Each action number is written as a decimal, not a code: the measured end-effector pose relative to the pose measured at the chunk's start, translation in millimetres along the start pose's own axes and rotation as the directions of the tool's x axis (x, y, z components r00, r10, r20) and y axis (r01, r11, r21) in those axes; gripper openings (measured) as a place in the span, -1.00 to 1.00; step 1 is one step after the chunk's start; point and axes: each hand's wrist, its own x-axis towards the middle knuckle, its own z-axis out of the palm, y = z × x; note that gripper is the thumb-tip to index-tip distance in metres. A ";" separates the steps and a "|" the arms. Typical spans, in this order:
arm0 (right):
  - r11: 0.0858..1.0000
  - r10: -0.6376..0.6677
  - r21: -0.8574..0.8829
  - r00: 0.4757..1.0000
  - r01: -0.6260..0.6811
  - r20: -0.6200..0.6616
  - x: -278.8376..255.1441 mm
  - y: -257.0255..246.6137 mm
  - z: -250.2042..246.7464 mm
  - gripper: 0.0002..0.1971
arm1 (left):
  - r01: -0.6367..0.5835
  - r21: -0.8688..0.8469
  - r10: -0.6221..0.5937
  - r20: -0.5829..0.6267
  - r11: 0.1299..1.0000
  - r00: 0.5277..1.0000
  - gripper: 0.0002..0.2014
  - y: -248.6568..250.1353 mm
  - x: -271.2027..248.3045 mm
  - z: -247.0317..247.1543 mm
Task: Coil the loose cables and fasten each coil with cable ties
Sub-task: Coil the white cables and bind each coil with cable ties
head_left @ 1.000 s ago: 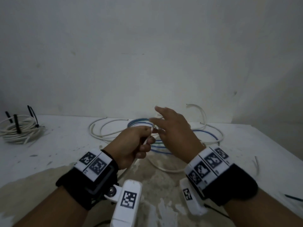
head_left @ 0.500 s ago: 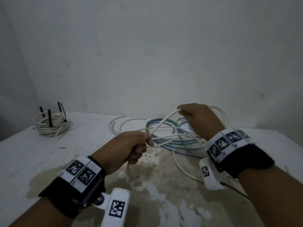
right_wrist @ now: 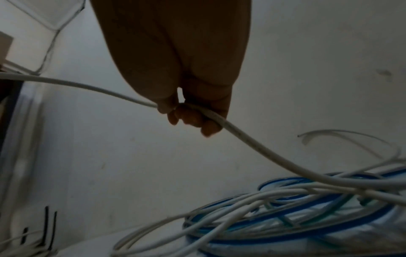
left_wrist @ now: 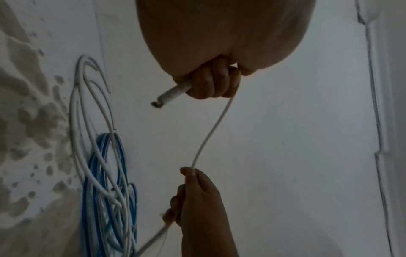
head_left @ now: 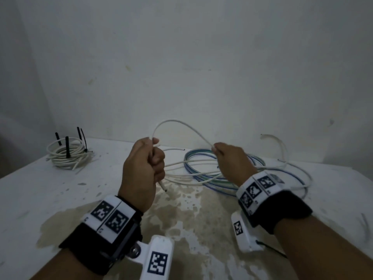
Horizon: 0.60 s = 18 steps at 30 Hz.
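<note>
My left hand (head_left: 148, 158) grips a white cable (head_left: 177, 123) in a fist above the table, and the cable's cut end (head_left: 163, 186) pokes out below the fist. From the fist the cable arcs up and over to my right hand (head_left: 226, 156), which pinches it between thumb and fingers. In the left wrist view the curled fingers (left_wrist: 214, 81) hold the cable end (left_wrist: 173, 93) and the right hand (left_wrist: 197, 194) holds the strand lower down. The right wrist view shows the fingers (right_wrist: 193, 116) curled round the cable (right_wrist: 252, 144). Loose white and blue cables (head_left: 220, 172) lie tangled behind the hands.
A finished white coil (head_left: 67, 153) with black cable ties sticking up lies at the far left of the white table (head_left: 40, 195). A brown stained patch (head_left: 191, 215) spreads across the table's middle. A grey wall (head_left: 201, 67) stands close behind.
Both hands have risen. The left fist turned upright with the cable end below it. The right hand drew along the cable, and an arc now stands between the hands.
</note>
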 end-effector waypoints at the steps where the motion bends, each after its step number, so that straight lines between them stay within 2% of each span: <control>1: 0.998 -0.019 -0.057 0.997 0.024 0.075 -3.1 -4.3 3.6 -0.75 | -0.021 0.000 0.021 -0.026 1.000 0.999 -0.76 -0.9 1.2 1.0; 3: 0.984 -0.056 -0.155 0.981 0.085 0.188 -8.4 -11.8 11.4 -0.82 | -0.074 0.092 0.080 -0.061 0.993 0.995 -0.80 -4.0 2.6 2.8; 5: 0.982 -0.068 -0.154 0.971 0.105 0.227 -14.3 -20.2 16.5 -0.85 | -0.113 0.209 0.131 -0.077 0.971 0.988 -0.82 -7.1 2.7 4.4; 7: 0.971 -0.105 -0.183 0.964 0.152 0.245 -20.4 -30.4 18.7 -0.82 | -0.111 0.251 0.141 -0.107 0.962 0.984 -0.81 -9.4 4.0 3.9; 10: 0.921 -0.222 -0.261 0.939 0.290 0.262 -29.6 -40.5 22.3 -0.75 | -0.097 0.257 0.135 -0.133 0.961 0.982 -0.82 -9.5 6.9 3.1; 13: 0.873 -0.330 -0.279 0.905 0.401 0.270 -34.1 -46.5 27.5 -0.70 | -0.122 0.448 0.178 -0.084 0.886 0.980 -0.82 -10.6 7.8 -0.8; 15: 0.846 -0.397 -0.268 0.881 0.460 0.256 -36.7 -52.0 28.0 -0.69 | -0.088 0.499 0.161 -0.104 0.862 0.981 -0.77 -9.4 11.4 -7.5; 18: 0.794 -0.498 -0.248 0.828 0.555 0.258 -41.8 -63.0 23.7 -0.69 | 0.039 0.436 0.041 -0.173 0.899 0.984 -0.75 -5.6 22.0 -18.0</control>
